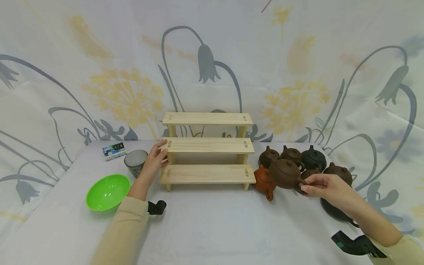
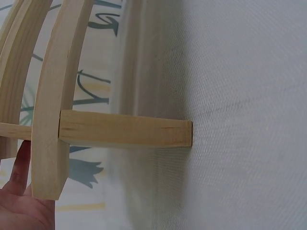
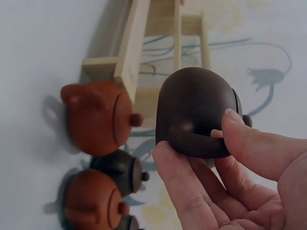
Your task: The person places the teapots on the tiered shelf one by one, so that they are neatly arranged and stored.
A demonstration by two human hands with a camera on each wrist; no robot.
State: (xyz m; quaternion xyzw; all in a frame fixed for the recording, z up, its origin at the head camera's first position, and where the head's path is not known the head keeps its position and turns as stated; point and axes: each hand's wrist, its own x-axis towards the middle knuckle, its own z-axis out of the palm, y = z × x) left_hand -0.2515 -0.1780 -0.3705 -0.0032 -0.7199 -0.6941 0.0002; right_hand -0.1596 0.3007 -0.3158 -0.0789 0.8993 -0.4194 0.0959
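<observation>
Dark-brown, matte clay: a rounded, lidded teapot (image 1: 284,173) is held raised by its looped handle, pinched in the right hand (image 1: 326,188), beside a pale wooden three-tiered stand (image 1: 208,145). The stand's middle shelf is gripped at its left end by the left hand (image 1: 154,157). Squat clay teapots (image 1: 313,159) are clustered rightward; a glossy green bowl (image 1: 107,193) is set left.

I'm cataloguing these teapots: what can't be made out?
Head view: wording on the small printed box, too tiny.
Head view: part of the frontmost dark pot, hidden by the right hand.
Head view: inside of the held brown teapot, covered by its lid.
Left wrist view: part of the left hand, cut off below.
</observation>
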